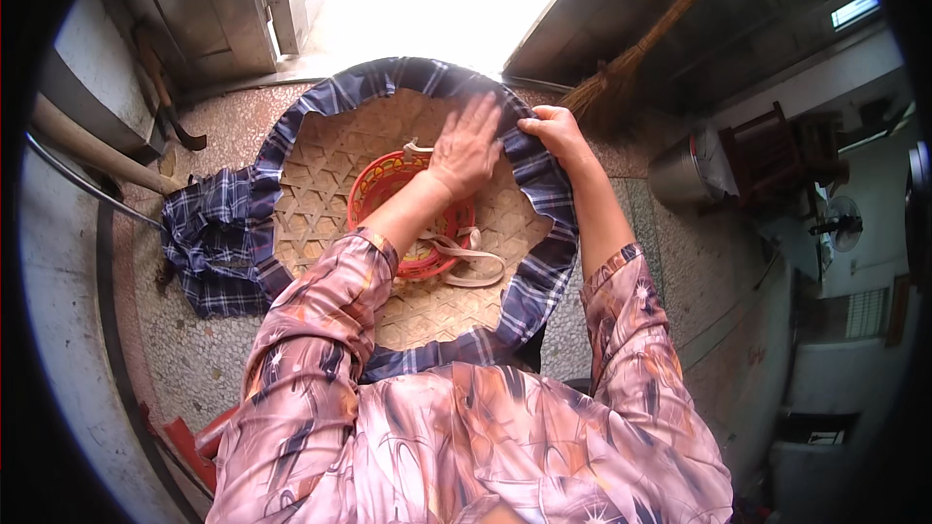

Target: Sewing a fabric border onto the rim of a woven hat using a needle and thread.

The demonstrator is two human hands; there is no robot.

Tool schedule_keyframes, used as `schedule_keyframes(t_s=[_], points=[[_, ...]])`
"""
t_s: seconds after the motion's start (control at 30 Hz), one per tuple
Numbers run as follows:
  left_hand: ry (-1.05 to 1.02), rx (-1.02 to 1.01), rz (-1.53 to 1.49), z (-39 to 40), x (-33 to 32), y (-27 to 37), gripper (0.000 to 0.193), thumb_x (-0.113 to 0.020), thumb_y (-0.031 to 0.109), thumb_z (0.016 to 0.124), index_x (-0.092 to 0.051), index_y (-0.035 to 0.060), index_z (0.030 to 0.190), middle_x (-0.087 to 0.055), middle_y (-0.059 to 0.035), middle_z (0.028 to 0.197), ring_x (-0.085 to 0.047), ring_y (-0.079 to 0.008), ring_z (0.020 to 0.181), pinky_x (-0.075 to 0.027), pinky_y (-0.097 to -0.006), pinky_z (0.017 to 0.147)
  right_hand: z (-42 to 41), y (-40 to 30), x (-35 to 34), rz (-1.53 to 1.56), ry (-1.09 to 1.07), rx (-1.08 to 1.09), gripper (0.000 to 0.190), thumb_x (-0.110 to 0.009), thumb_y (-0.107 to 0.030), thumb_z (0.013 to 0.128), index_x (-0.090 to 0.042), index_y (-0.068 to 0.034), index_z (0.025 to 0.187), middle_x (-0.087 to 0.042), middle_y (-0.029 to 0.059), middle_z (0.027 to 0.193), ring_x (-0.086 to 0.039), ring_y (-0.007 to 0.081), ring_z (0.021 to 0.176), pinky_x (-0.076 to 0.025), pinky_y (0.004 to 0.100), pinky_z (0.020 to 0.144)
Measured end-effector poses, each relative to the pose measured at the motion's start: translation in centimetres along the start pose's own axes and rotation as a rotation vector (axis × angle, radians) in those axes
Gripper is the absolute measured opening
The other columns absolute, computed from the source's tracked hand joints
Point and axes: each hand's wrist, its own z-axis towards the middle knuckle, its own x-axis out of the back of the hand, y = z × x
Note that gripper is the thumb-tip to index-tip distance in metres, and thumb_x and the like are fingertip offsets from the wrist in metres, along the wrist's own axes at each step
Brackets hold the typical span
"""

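Observation:
Before me is a wide woven bamboo hat [320,193], its underside facing up. Dark blue plaid cloth [546,262] runs gathered around its rim, and a loose flap of the same plaid [211,240] hangs off the left side. At the centre sits a red plastic basket [362,193] with a pale fabric strap [477,276] lying beside it. My left hand [470,145] is flat and slightly blurred over the far right inside, fingertips at the cloth. With my right hand [559,135] I grip the cloth-covered rim, thumb on top.
A straw broom [619,80] leans at the upper right. Near it stands a metal bucket [677,167] beside dark wooden furniture [764,153]. On the left are a wooden pole [102,145] and a hooked hand tool [171,102]. Bright light enters through the doorway [437,0].

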Motion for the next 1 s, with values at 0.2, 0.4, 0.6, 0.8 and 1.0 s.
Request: schedule_keyframes(t_s=[0.2,0.4,0.6,0.8,1.0], points=[[-0.199,-0.065,-0.014,-2.2,-0.3,1.6,0.051,-0.051,0.023,0.087,-0.047,-0.0006,0.133,-0.029,-0.0142,0.151,-0.025,-0.0314,0.141,-0.027,-0.0512,0.110,-0.6,-0.3,0.5,-0.008,-0.065,0.022,0.012,-0.068,-0.010,0.083,-0.068,-0.001,0.089,-0.065,-0.0007,0.080,-0.058,0.0073,0.072,-0.048,0.0230,0.064],[-0.171,-0.089,-0.053,-2.2,0.2,2.4,0.046,-0.053,0.015,0.081,-0.054,-0.0012,0.124,-0.037,-0.0146,0.147,-0.030,-0.0304,0.139,-0.031,-0.0491,0.108,-0.1,-0.1,-0.1,-0.212,0.009,-0.027,0.018,-0.070,-0.011,0.079,-0.068,0.000,0.092,-0.066,0.0023,0.081,-0.060,0.0103,0.071,-0.049,0.0261,0.065],[-0.567,-0.113,0.104,2.0,8.2,-0.4,0.020,-0.055,0.012,0.079,-0.067,0.0101,0.095,-0.062,-0.0108,0.117,-0.054,-0.0247,0.115,-0.043,-0.0413,0.096,-0.5,-0.9,-0.2,-0.315,0.086,-0.087,0.020,-0.073,-0.011,0.075,-0.068,0.000,0.090,-0.067,0.0037,0.079,-0.060,0.0108,0.068,-0.049,0.0271,0.064],[-0.091,0.457,-0.104,1.2,24.7,-8.4,0.034,-0.058,0.017,0.085,-0.063,0.0041,0.116,-0.065,-0.0177,0.111,-0.060,-0.0253,0.110,-0.045,-0.0328,0.095,-3.7,-0.2,5.4,0.189,0.058,-0.058,0.020,-0.068,-0.007,0.074,-0.067,0.002,0.092,-0.067,0.0048,0.082,-0.062,0.0120,0.069,-0.049,0.0254,0.066],[0.366,0.351,0.252,-5.4,33.0,-10.4,0.031,-0.058,0.010,0.087,-0.063,0.0055,0.117,-0.065,-0.0131,0.115,-0.060,-0.0247,0.110,-0.045,-0.0339,0.096,-12.7,1.8,0.8,0.528,0.303,0.015,0.021,-0.063,-0.005,0.071,-0.062,0.003,0.091,-0.065,0.0093,0.081,-0.064,0.0159,0.066,-0.053,0.0271,0.058]])
